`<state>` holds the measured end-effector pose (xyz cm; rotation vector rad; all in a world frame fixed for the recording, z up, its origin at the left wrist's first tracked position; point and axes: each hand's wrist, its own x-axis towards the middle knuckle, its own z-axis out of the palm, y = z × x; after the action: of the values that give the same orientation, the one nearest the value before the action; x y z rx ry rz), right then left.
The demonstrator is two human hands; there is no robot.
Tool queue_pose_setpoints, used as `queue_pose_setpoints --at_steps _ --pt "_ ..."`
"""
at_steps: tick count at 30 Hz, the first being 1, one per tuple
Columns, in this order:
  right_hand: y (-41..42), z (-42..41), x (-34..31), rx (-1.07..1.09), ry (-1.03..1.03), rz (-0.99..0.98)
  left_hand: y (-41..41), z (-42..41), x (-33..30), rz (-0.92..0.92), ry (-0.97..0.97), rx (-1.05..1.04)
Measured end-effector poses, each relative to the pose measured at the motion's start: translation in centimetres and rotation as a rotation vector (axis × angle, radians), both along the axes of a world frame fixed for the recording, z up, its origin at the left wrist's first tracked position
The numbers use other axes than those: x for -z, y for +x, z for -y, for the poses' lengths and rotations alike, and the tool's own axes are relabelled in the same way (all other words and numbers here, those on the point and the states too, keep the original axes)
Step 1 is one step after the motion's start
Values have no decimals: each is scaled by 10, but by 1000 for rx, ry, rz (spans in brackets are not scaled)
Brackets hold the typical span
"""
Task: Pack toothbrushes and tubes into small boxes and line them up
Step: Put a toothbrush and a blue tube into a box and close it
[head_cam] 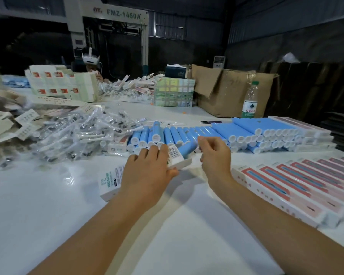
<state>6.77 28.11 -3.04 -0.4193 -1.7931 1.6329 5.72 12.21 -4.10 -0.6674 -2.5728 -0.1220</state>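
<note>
My left hand (147, 173) lies over a long white box (109, 183) with printed text and a barcode and grips it near its far end. My right hand (214, 153) pinches a blue tube (187, 148) whose lower end goes into the box's open end. Behind them lies a long row of blue tubes with white caps (244, 133), stacked higher toward the right. A heap of toothbrushes in clear wrappers (77, 133) spreads to the left. Packed pink and white boxes (298, 185) lie side by side in a row at the right.
Flat unfolded cartons (4, 124) pile up at the far left. A stack of printed cartons (62, 84), a green patterned box (174, 92), a brown cardboard box (230, 92) and a water bottle (250, 101) stand at the back. A person sits across the table.
</note>
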Motion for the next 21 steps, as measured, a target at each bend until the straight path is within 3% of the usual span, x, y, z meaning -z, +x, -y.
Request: queue_pose_setpoints --at_steps 6,10,13,18,21 --pt "1 -11 -3 23 -140 30 4 4 0 53 -8 51" --pt "-4 -9 -18 -11 13 1 10 1 1 97 -51 102" --pt "-20 13 -38 -151 325 -1 15 -3 2 83 -93 145" --pt "-71 73 -58 -390 1109 74 13 -3 8 85 -68 181" --pt "-115 94 -60 -417 1395 202 9 -4 6 142 -71 183"
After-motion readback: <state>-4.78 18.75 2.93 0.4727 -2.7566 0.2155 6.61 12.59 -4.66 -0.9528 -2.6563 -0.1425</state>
